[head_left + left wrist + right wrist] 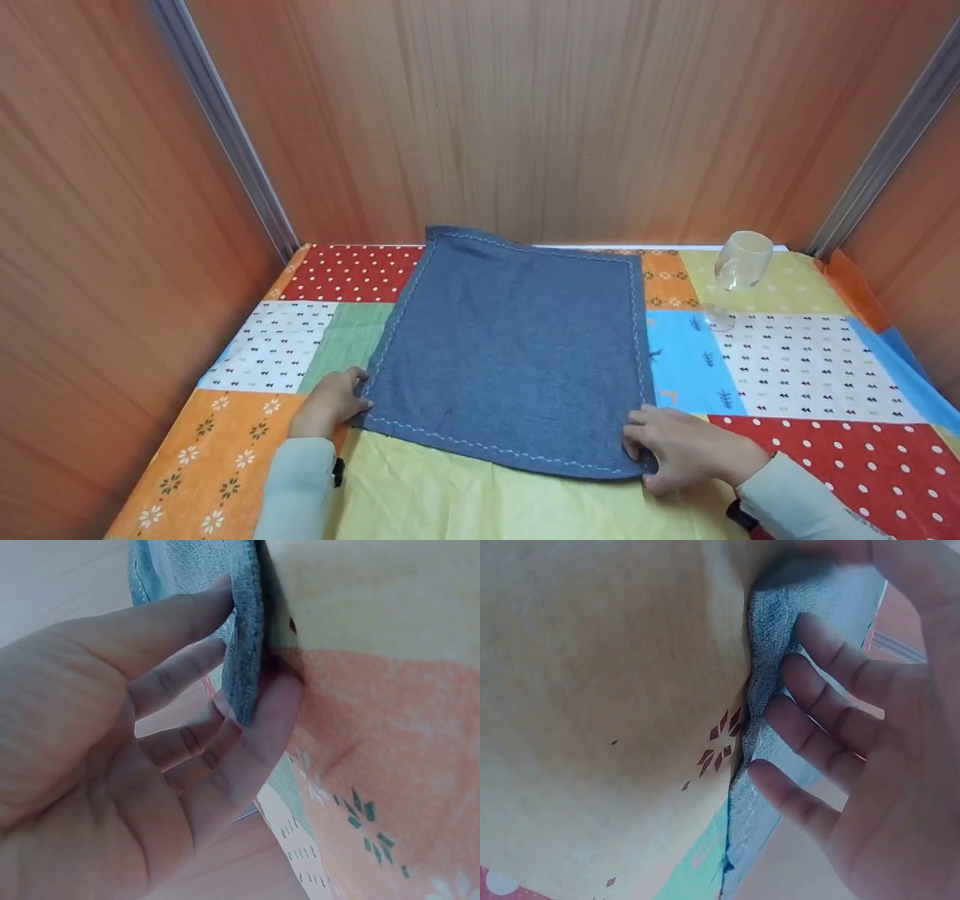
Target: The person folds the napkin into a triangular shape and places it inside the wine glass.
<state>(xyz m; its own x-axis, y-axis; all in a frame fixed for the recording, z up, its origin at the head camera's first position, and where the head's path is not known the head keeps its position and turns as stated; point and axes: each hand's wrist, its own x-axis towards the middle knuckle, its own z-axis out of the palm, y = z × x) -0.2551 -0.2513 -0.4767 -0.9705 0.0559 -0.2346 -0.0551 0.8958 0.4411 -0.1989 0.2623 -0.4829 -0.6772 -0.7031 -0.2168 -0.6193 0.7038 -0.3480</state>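
A blue-grey square cloth (517, 352) with pale zigzag stitching along its borders lies spread in front of me in the head view. Its far left corner is kinked up. My left hand (334, 401) pinches the near left corner; in the left wrist view the cloth's hem (246, 652) runs between thumb and fingers. At the near right corner, my right hand (679, 446) grips the cloth with bent fingers on top and the thumb at the edge. The right wrist view shows several fingertips (780, 712) against the cloth, while the thumb's tip is partly out of frame.
Beneath the cloth is a patchwork-print tablecloth (817, 367). A clear stemmed glass (742, 260) stands at the back right. Wood-grain panels (525, 127) with metal corner posts (225, 112) enclose the table at the back and sides.
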